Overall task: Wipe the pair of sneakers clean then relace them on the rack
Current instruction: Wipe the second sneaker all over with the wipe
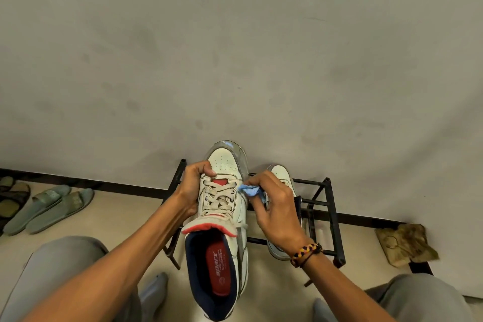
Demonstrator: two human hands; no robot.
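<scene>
A white sneaker (222, 217) with a red insole and navy lining is held up in front of me, toe pointing away, laces threaded. My left hand (192, 185) grips its left side near the toe box. My right hand (274, 206) pinches a small blue cloth (251, 191) against the sneaker's right side. The second white sneaker (281, 175) lies on the black metal rack (326, 204), mostly hidden behind my right hand.
The rack stands on a pale floor against a grey wall. Grey-green slides (49, 206) and dark sandals (10, 196) lie at the far left. A crumpled brown rag (405, 243) rests right of the rack. My knees frame the bottom corners.
</scene>
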